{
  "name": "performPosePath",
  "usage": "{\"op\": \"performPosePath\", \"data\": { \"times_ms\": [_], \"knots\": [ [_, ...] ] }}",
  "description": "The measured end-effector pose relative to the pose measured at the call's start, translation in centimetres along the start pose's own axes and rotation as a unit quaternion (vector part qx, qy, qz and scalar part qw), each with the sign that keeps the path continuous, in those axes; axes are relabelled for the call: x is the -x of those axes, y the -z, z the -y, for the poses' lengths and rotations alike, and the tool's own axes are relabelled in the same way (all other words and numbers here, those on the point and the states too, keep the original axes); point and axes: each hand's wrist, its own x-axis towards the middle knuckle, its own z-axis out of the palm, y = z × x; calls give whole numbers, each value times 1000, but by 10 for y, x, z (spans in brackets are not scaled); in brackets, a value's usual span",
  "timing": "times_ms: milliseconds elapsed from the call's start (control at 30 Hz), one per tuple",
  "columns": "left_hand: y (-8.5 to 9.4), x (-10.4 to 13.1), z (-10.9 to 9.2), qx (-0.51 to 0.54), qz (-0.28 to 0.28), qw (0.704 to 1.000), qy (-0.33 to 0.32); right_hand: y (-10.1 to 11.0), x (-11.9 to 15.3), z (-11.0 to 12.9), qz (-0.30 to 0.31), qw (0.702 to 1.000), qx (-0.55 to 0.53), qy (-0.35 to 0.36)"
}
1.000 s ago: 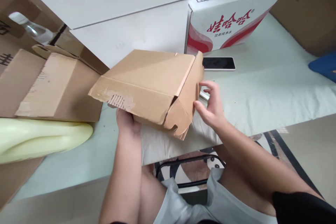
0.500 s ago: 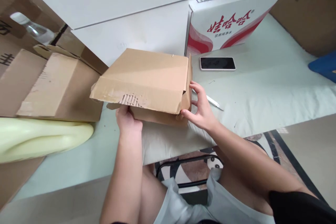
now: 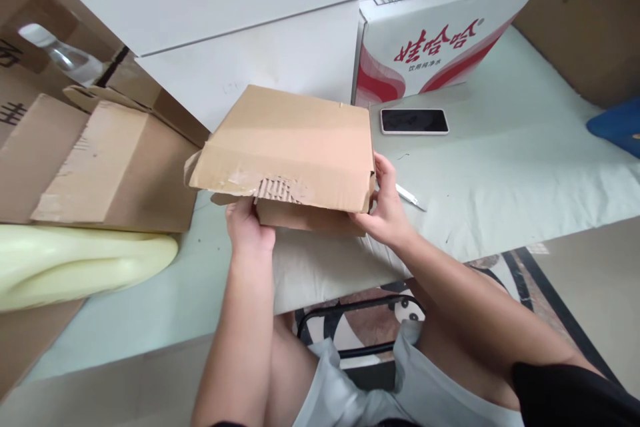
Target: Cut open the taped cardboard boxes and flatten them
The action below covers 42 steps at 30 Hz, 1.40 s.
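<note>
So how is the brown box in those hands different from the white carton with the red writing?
The brown box has a torn, ridged patch on its front flap; the white carton has red lettering and red bands.
The brown box is held by the left hand and right hand, its flap jutting loose; the white carton stands untouched on the table.
Both are boxy containers.

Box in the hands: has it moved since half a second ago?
Yes. The box has shifted slightly to the right, bringing its right edge closer to the phone lying beyond it.
</note>
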Motion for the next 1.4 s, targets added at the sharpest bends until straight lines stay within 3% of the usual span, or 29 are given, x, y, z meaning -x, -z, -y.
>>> {"op": "performPosePath", "data": {
  "times_ms": [200,600,767,967,1200,1400],
  "knots": [
    [6,-7,1,6,-7,1000,-8,5,2,4,48,997,-47,-23],
    [13,-15,-1,-4,-12,1000,3,13,2,8,85,991,-105,0],
    [13,-15,-2,-3,-3,1000,22,13,2,12,76,990,-118,-17],
    [7,-11,-2,6,-12,999,50,5,2,12,24,990,-123,-68],
    [5,0,3,33,41,996,73,-2,4,2,-24,984,-129,-118],
    [4,-9,3,51,28,993,100,-2,2,-3,-22,981,-145,-125]
  ]
}}
